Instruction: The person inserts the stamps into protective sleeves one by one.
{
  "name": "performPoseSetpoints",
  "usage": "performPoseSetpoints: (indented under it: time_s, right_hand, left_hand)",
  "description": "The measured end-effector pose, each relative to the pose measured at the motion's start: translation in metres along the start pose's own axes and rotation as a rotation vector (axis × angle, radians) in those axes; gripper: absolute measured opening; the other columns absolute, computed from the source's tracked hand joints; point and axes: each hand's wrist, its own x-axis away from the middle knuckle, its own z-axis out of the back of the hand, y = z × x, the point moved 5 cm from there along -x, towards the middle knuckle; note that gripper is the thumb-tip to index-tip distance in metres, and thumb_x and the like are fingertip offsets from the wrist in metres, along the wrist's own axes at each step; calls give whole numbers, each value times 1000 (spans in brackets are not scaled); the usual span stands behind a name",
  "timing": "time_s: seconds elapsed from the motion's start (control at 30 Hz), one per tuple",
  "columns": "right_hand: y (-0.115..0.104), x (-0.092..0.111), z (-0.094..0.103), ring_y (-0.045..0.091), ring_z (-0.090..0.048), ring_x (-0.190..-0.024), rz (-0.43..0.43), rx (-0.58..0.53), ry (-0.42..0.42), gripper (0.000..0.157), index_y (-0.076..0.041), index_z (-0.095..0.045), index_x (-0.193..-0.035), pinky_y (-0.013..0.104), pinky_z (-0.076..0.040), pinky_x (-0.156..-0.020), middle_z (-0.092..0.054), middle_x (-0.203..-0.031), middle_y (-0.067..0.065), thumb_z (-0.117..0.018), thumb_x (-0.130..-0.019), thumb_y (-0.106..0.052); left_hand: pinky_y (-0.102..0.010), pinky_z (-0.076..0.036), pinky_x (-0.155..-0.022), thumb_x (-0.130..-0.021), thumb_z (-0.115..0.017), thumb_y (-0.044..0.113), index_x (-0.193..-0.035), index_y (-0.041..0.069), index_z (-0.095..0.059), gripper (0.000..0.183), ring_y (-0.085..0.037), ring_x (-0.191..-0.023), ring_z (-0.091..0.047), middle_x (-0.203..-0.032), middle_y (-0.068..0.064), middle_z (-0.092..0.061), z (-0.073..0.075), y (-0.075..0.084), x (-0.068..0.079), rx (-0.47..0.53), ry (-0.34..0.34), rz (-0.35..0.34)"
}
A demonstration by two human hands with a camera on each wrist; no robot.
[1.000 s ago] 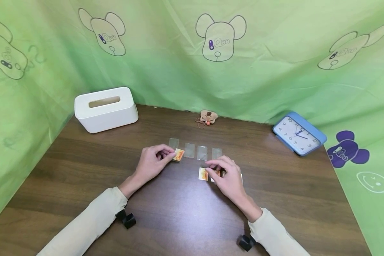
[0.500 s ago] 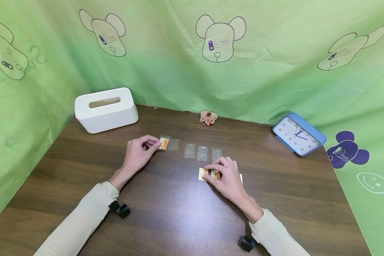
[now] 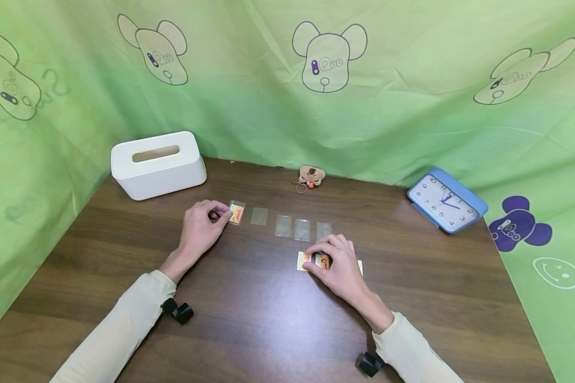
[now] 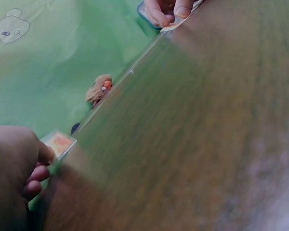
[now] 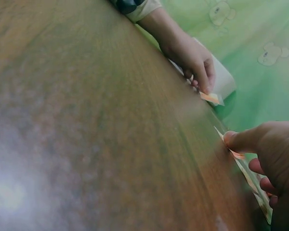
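Observation:
My left hand (image 3: 202,226) pinches a small yellow-orange card in a clear sleeve (image 3: 236,213) by its left side, thumb on the near face. In the left wrist view the sleeved card (image 4: 62,142) tilts up from the fingertips. My right hand (image 3: 337,268) is over a row of small cards, with index finger and thumb at the upper and lower edges of the leftmost card (image 3: 301,261). Another card (image 3: 322,261) shows between thumb and index finger; the rest of the row is mostly hidden under the hand. Several clear sleeves (image 3: 282,226) lie flat between the hands.
A white tissue box (image 3: 158,165) stands at the back left of the wooden table (image 3: 268,330). By the back edge lies a brown plush animal head (image 3: 311,175) with a cord loop. A blue-framed clock (image 3: 446,201) leans at the right. Green printed cloth (image 3: 249,106) surrounds the table.
The left hand has carried its card leftward and away, from beside the clear sleeves to past their left end. The right hand's fingertips have shifted slightly left onto the leftmost card.

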Motion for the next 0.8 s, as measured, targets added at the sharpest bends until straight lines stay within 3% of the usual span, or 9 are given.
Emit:
performPoseSetpoints:
  time_s: [0.13, 0.37, 0.8]
  right_hand:
    - [0, 0, 0, 20, -61, -98, 9, -13, 8, 33, -17, -85, -97, 40, -37, -87, -77, -101, -5, -103, -72, -8]
    - [0, 0, 1, 19, -62, -96, 2, -29, 14, 31, -17, -84, -95, 39, -39, -85, -81, -99, -4, -102, -72, -9]
    - [1, 0, 0, 18, -63, -90, 35, -30, 42, 29, -17, -83, -92, 35, -39, -83, -82, -94, -5, -101, -72, -5]
  left_hand:
    - [-47, -47, -85, -97, -82, 10, -95, 3, -82, 8, -33, -93, -62, -100, -15, -71, 0, 1, 2, -38, -9, 11]
    - [-56, -50, -92, -95, -84, 14, -97, 3, -80, 12, -41, -110, -60, -117, -19, -64, -4, 2, 2, -86, -23, 14]
    - [-59, -50, -94, -96, -84, 17, -103, 4, -79, 15, -43, -117, -59, -124, -19, -63, -6, 3, 3, -94, -18, 33]
